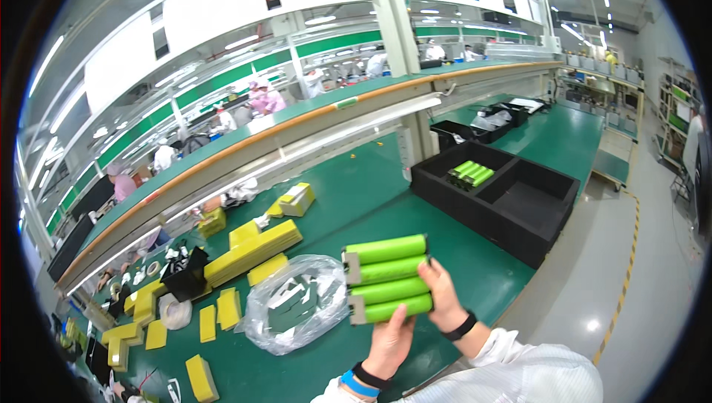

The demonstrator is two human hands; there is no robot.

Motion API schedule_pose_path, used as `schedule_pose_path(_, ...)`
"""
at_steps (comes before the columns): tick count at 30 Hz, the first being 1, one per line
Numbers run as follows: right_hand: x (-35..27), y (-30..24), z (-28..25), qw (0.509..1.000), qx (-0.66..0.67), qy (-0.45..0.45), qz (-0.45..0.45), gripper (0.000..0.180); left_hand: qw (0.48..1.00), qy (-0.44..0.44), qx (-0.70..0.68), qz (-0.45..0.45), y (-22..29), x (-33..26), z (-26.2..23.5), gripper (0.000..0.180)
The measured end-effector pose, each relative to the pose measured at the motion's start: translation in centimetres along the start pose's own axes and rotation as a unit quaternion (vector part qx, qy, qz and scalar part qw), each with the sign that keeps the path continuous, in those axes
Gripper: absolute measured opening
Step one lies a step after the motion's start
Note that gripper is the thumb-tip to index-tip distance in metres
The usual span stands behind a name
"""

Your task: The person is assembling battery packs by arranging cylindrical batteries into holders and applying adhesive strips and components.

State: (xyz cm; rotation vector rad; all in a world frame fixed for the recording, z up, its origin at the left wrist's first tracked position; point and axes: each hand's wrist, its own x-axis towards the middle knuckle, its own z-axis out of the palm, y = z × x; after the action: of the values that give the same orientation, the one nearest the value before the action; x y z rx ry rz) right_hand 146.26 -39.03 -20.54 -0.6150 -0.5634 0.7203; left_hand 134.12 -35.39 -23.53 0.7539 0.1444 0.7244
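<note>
A battery pack of several green cylindrical cells (389,266) is held up above the green workbench, with metal tabs at its left end. My left hand (391,345) grips its lower edge, the thumb pressed on the bottom cell. At the pack's right end my right hand (442,297) is closed on it with the fingers against the cell ends. Just left of the pack a clear plastic bag (256,312) lies on the bench with dark and white flat pieces in it. The undersides of the cells are hidden from view.
A black divided box (482,217) stands to the right, with more green cells (471,174) in its far-left compartment. Yellow sheet stacks (256,253), a small black bin (185,277) and a tape roll (175,312) lie at left. A shelf (297,127) spans the bench's back.
</note>
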Motion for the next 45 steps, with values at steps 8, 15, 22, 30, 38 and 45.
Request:
schedule_pose_path(8, -5.2, 9.4, 3.7, 0.981, -0.101, -0.164, -0.005, 0.068, 0.994, 0.063, 0.008, 0.089, 6.2, -5.9, -9.4, 0.056)
schedule_pose_path(15, -1.6, 6.0, 1.5, 0.912, -0.093, -0.383, 0.115, 0.102, 0.970, 0.197, 0.130, 0.051, 10.8, -8.7, -10.3, 0.052)
schedule_pose_path(22, 0.3, 5.5, 0.7, 0.794, -0.406, -0.446, 0.078, 0.087, 0.919, 0.106, 0.373, 0.077, 8.9, -7.6, -12.5, 0.061)
schedule_pose_path(30, -1.1, 8.0, -2.7, 0.831, -0.374, -0.398, 0.107, 0.083, 0.775, 0.051, 0.616, 0.131, 7.9, -7.6, -13.0, 0.069)
schedule_pose_path(38, -1.9, 9.6, -4.5, 0.865, -0.308, -0.367, 0.148, 0.102, 0.847, 0.103, 0.510, 0.105, 7.4, -8.3, -11.8, 0.064)
schedule_pose_path(45, -1.9, 10.2, -4.8, 0.843, -0.323, -0.371, 0.218, 0.107, 0.821, 0.087, 0.560, 0.070, 8.2, -8.1, -12.3, 0.062)
